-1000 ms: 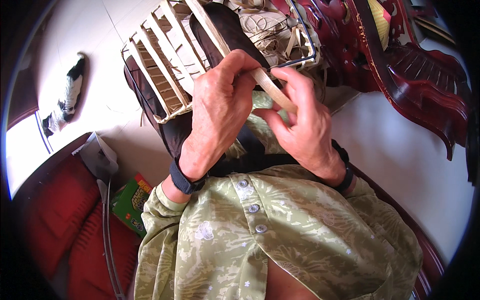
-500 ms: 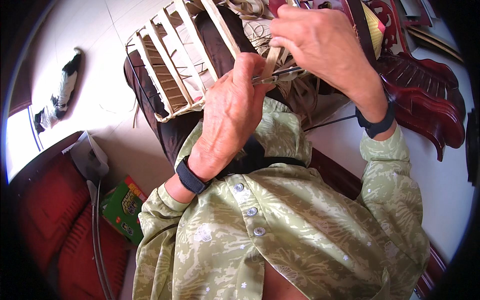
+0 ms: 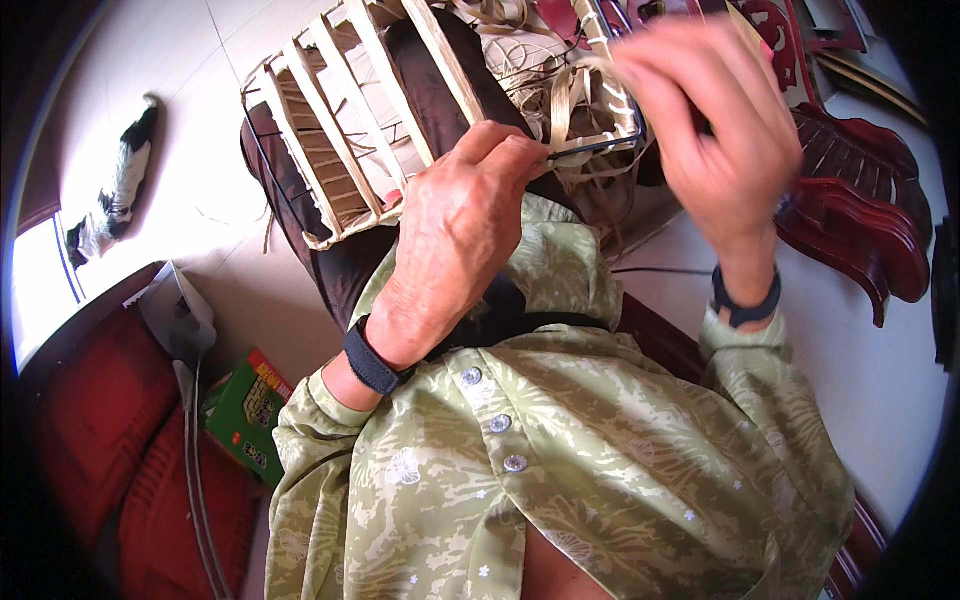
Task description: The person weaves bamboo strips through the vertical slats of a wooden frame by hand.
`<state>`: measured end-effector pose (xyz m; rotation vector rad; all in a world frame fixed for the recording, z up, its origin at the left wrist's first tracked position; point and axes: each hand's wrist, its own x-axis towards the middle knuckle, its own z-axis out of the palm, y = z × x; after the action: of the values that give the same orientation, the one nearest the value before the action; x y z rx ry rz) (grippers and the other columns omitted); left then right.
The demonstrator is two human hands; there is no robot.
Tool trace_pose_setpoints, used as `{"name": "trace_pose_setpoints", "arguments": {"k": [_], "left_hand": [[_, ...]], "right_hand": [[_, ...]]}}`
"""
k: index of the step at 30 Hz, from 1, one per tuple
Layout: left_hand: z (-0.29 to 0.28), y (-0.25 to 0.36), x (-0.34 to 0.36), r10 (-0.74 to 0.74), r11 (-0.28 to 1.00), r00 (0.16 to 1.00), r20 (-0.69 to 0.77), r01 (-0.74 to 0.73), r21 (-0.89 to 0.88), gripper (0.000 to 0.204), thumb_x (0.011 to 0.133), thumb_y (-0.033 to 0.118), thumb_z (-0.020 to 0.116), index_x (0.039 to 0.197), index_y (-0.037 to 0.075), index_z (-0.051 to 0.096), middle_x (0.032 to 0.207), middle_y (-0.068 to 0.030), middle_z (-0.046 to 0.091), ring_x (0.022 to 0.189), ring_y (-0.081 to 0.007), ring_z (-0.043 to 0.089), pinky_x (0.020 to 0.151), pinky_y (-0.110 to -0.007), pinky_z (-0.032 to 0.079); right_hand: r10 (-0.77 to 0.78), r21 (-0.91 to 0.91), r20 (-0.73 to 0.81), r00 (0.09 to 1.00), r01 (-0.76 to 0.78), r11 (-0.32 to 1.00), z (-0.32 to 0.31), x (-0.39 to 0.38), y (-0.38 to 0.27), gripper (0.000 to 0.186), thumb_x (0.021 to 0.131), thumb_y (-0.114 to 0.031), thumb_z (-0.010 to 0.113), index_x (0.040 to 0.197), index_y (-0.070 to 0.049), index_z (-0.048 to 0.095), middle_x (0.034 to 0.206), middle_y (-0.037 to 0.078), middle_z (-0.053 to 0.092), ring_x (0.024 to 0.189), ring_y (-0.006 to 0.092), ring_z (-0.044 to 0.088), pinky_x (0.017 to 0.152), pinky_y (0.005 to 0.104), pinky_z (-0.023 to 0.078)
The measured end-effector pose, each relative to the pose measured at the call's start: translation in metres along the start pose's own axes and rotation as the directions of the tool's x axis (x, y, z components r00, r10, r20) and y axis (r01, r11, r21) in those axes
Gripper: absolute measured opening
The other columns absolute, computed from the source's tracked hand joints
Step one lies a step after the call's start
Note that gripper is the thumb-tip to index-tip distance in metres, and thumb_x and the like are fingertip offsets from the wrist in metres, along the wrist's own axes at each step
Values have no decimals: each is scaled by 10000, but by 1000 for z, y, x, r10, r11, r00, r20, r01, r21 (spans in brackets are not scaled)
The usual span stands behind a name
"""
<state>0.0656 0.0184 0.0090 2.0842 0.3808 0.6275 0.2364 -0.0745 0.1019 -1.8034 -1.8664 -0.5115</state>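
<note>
A black wire frame wrapped in pale flat strips, like a basket in the making, lies across my lap; its slatted side is at the upper left. My left hand is closed on the wire rim, thumb and fingers pinched where the rim meets a slat. My right hand is raised over the frame's right corner, its fingers curled and blurred. A pale flat strip loops up from the rim to the fingertips of this hand, which seem to pinch it. The exact grip is smeared by motion.
Tangled loose strips lie beyond the rim. Carved dark red wooden furniture stands at right. At left are a red cushioned seat, a green box and a grey dustpan-like scoop. A black-and-white cat lies on the floor.
My right hand has moved right and nearer to me, away from the left hand, uncovering the frame's wrapped corner. The strip now curves in a loop. My left hand stays at the rim.
</note>
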Motion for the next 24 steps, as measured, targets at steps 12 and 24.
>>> {"name": "trace_pose_setpoints", "arguments": {"k": [12,24], "left_hand": [[-15,10,14,-96,995,959,266,99,1,33,916,25,592,937,6,609,864,-168,617,801,-389,637,671,-461,508],[-22,17,19,-122,991,934,336,134,-13,67,892,21,571,910,-31,608,879,-200,643,844,-408,636,745,-454,511]], "right_hand": [[837,615,358,413,-779,121,49,-95,-98,254,888,17,717,1136,-15,675,817,46,722,697,60,640,618,236,519],[839,588,219,498,-754,294,59,-95,-93,204,865,-65,776,1049,-41,692,796,-26,690,605,18,526,529,216,432]]}}
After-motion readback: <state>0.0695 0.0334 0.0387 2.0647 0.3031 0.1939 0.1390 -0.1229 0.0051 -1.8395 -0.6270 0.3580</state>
